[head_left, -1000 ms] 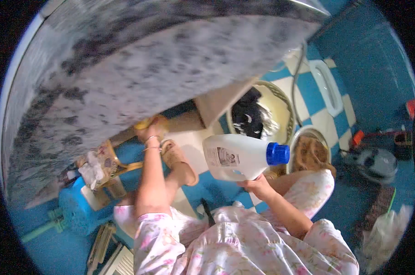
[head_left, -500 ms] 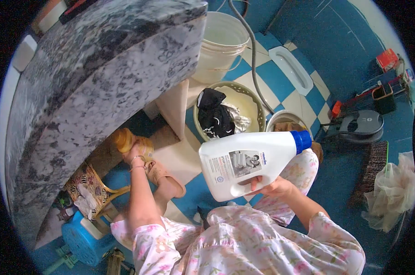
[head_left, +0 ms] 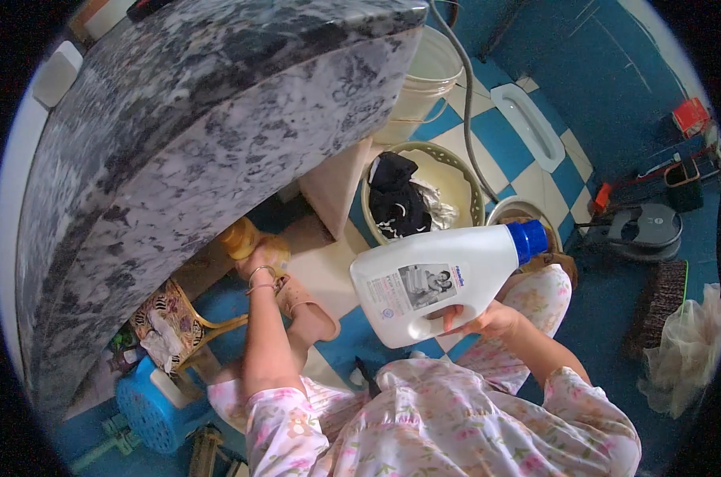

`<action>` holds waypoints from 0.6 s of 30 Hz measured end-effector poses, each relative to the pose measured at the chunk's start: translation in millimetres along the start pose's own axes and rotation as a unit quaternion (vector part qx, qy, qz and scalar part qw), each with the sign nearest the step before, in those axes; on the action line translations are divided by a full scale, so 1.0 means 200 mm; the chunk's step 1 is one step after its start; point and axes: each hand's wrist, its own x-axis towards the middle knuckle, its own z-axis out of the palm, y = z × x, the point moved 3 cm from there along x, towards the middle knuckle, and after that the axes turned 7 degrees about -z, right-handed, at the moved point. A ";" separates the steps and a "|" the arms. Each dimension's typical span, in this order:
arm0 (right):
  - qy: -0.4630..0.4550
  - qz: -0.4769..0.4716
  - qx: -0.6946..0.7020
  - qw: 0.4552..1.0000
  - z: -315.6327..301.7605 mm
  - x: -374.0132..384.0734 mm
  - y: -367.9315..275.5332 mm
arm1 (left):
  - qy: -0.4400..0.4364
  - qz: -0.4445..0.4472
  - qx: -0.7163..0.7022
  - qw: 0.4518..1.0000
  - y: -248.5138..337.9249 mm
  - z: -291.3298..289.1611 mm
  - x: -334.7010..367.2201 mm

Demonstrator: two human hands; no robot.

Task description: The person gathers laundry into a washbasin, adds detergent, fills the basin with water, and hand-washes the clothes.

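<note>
1. From where I stand, a white plastic bucket [head_left: 414, 99] rises behind the marble-patterned grey slab [head_left: 241, 127].
2. Beside it, a round, olive-rimmed basin [head_left: 479, 191] holds black-and-white cloth [head_left: 396, 199].
3. The white plastic jug [head_left: 388, 294] tilts sideways, its blue screw cap [head_left: 527, 242] pointing right; the right hand [head_left: 491, 319], elbow bent, has its grip closed around the handle.
4. The left arm stretches forward, that hand's [head_left: 257, 259] grip wrapped about a yellowish bottle [head_left: 276, 253].

White jug [head_left: 424, 286] with blue cap [head_left: 529, 242], yellow bottle [head_left: 239, 238], grey-black marbled slab [head_left: 265, 127], blue-white checkered floor [head_left: 513, 151], pink-flowered white clothing [head_left: 432, 413]
</note>
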 end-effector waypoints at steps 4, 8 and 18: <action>-0.006 -0.022 0.017 1.000 -0.02 0.03 0.02 | 0.007 -0.008 0.083 0.997 -0.01 -0.06 0.04; 0.006 -0.033 -0.002 0.999 -0.06 -0.01 0.01 | -0.054 -0.032 0.026 0.998 0.10 0.03 -0.14; 0.055 0.002 -0.011 0.998 0.00 0.00 -0.01 | -0.040 -0.058 0.008 0.997 0.01 -0.04 -0.06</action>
